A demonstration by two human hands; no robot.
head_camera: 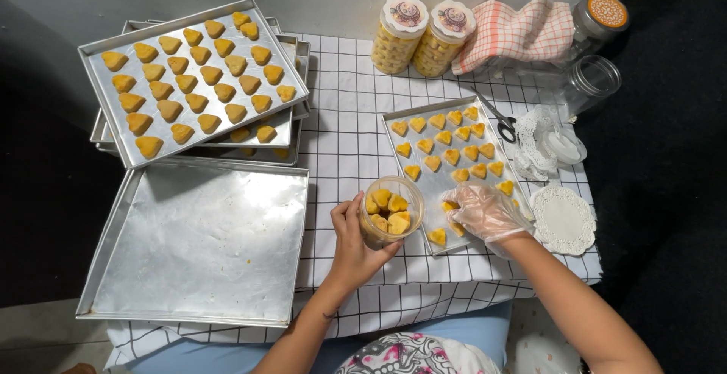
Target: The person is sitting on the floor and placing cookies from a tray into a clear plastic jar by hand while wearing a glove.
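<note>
My left hand [353, 239] wraps around a clear round jar [391, 212] part filled with yellow heart-shaped cookies, standing on the checked cloth. My right hand [482, 211], in a thin clear plastic glove, rests over the near end of a small metal tray [437, 184], fingers closed on a cookie [450, 206] there. Several more heart cookies [451, 143] lie in rows on that tray.
A large bare metal tray [203, 242] lies at the near left. Behind it, stacked trays hold many cookies [193, 71]. Two filled, lidded jars [421, 35], a checked towel [516, 33], empty glass jars [591, 79], scissors [501, 123] and paper doilies [563, 220] sit at the back and right.
</note>
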